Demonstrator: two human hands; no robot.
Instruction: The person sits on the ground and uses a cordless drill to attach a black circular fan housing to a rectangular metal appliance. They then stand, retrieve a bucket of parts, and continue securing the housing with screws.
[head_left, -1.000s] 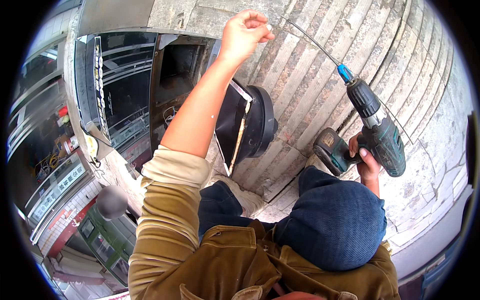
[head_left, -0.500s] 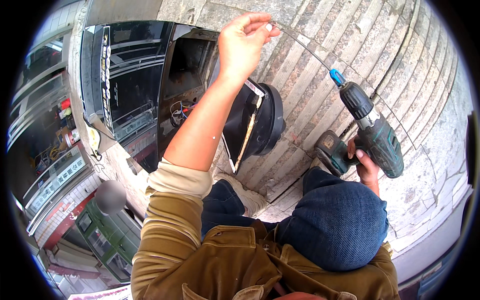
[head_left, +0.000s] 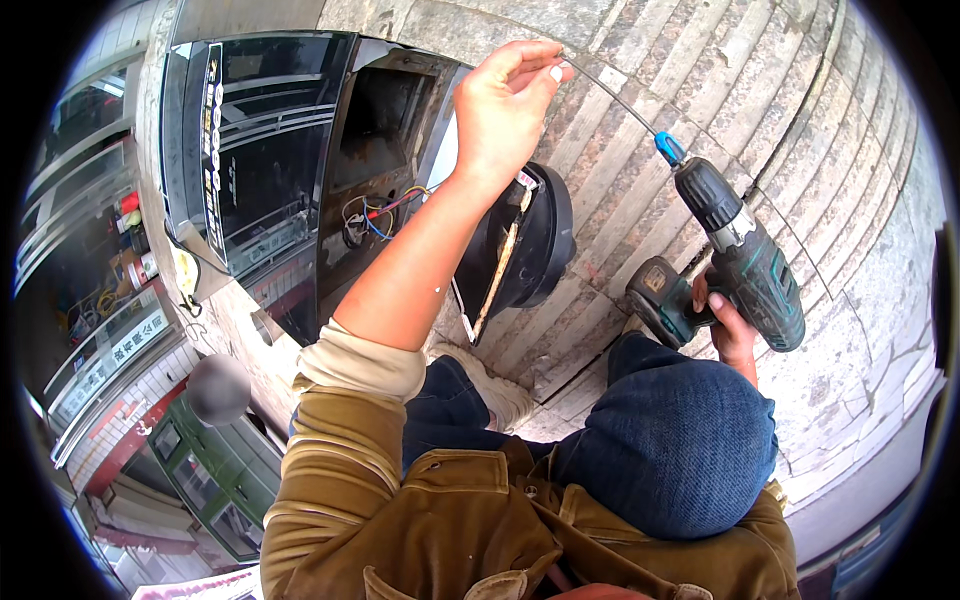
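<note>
My right hand (head_left: 735,330) is wrapped round the handle of a dark green and black cordless drill (head_left: 760,270), which points up and to the left. A blue piece (head_left: 669,149) sits at the front of its black chuck (head_left: 708,192). From that piece a thin dark rod (head_left: 625,103) runs with a slight curve to my left hand (head_left: 505,120). There, my closed thumb and fingers pinch its far end, whose tip they hide. Below my left forearm stands a black rounded housing (head_left: 545,240) with a dirty pale strip along its edge.
A glossy black appliance panel (head_left: 265,130) lies to the left, beside an open metal cavity (head_left: 375,130) with loose coloured wires (head_left: 370,215). Ridged stone paving (head_left: 640,210) spreads under the drill. At far left are a person (head_left: 218,390) and a green cabinet (head_left: 205,475).
My left hand has moved slightly right and down, still pinching the rod's end. The drill has shifted slightly to the left. More of the wires now shows beside my forearm.
</note>
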